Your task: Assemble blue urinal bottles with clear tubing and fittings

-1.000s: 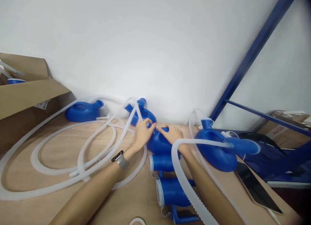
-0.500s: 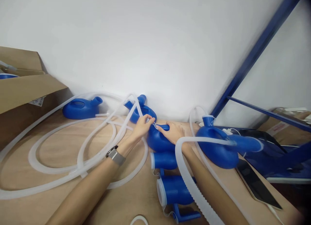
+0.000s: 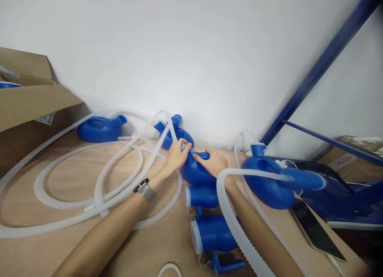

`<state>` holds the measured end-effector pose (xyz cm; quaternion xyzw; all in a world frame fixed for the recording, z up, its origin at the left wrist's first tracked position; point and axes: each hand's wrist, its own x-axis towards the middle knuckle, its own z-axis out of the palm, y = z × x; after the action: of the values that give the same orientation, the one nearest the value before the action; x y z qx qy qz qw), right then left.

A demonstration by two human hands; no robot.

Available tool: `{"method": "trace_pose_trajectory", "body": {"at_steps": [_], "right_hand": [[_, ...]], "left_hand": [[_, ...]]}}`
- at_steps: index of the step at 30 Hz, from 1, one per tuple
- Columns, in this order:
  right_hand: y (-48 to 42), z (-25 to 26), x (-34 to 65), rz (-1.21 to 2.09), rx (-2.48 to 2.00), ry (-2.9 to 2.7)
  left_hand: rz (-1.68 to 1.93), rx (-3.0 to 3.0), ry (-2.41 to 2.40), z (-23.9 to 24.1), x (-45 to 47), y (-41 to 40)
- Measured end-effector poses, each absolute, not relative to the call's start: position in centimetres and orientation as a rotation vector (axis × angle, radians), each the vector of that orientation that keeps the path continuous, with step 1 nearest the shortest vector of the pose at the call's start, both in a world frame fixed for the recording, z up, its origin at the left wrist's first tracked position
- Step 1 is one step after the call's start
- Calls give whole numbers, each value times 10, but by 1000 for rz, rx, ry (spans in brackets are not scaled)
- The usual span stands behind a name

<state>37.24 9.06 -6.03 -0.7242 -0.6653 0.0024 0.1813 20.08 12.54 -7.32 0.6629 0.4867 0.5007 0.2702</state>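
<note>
A blue plastic urinal bottle (image 3: 194,171) with a handle sits on the table between my hands. My left hand (image 3: 178,152), watch on the wrist, pinches a small clear plastic loop (image 3: 192,150) at the bottle's upper left. My right hand (image 3: 214,162) grips the same bottle near its handle, thumb reaching to the loop. The bottle's mouth is largely hidden by my fingers. Just in front lie two blue cylindrical necks with white-rimmed ends, the nearer neck (image 3: 214,233) beside a blue lid piece (image 3: 229,265). A ribbed white hose (image 3: 236,225) passes over my right forearm.
To the right stands another blue bottle (image 3: 263,185) with a hose, beside a phone (image 3: 317,229). Behind are a blue bottle (image 3: 100,131) and another bottle (image 3: 166,139) by the wall. Coiled translucent hose (image 3: 60,225) covers the left side, near an open cardboard box (image 3: 32,109).
My left hand has risen slightly and shifted right, fingertips still pinching the clear loop. My right hand stays on the bottle. The view has shifted a little.
</note>
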Motion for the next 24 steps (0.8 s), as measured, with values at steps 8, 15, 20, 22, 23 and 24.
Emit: {"method": "trace_pose_trajectory", "body": {"at_steps": [8,15,20,22,23,24], "right_hand": [[93,-62,376,68,-2038,-1837],[93,-62,373,51,-2065,-1807],[93,-63,369,-39,-2137,-1822],[94,-63,368,-67,-2148,-1837],[94,-63,368,-73,-2150,-1841],[95,-64,369,-71,-2148,-1840]], "left_hand": [[1312,1740,1357,-70,203,125],[1277,1692,1373,-65,203,122],[1297,1777,1426,-66,204,119],[1312,1837,1442,-69,204,118],[1317,1851,1446,-70,205,118],[1322,1857,1447,-72,205,119]]}}
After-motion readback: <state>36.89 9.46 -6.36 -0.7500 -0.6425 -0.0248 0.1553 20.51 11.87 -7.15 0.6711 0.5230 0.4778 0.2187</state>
